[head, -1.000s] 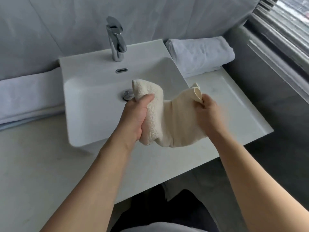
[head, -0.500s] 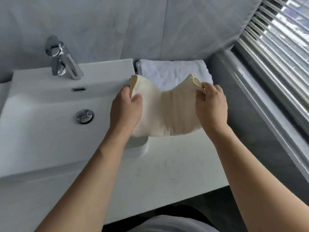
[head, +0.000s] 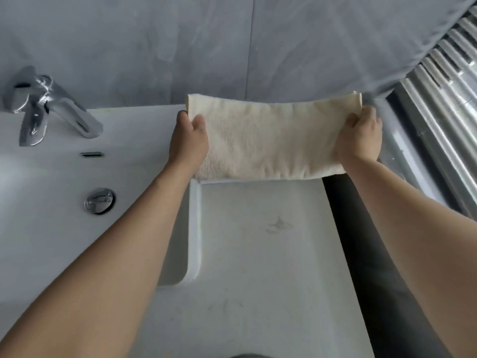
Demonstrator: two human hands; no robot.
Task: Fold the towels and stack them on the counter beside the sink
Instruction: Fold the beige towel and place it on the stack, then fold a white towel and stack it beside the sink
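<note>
1. Head view: a grey tiled wall (head: 154, 42) is running behind a pale counter (head: 258, 254), with slatted blinds (head: 444, 104) standing at the far right.
2. A white sink (head: 46, 228) is sitting on the counter's left part, its chrome faucet (head: 46, 107) rising at the back and its round drain plug (head: 99, 200) lying in the basin.
3. A folded cream towel (head: 268, 140) is stretching flat between both hands at the back of the counter, to the right of the sink and close to the wall.
4. A thin white edge is showing just under the towel's near side; what it belongs to cannot be told.
5. The left hand (head: 188, 143) is gripping the towel's left end, thumb lying on top and fingers curling around the edge.
6. The right hand (head: 358, 138) is gripping the right end, fingers curling over the towel's edge.
</note>
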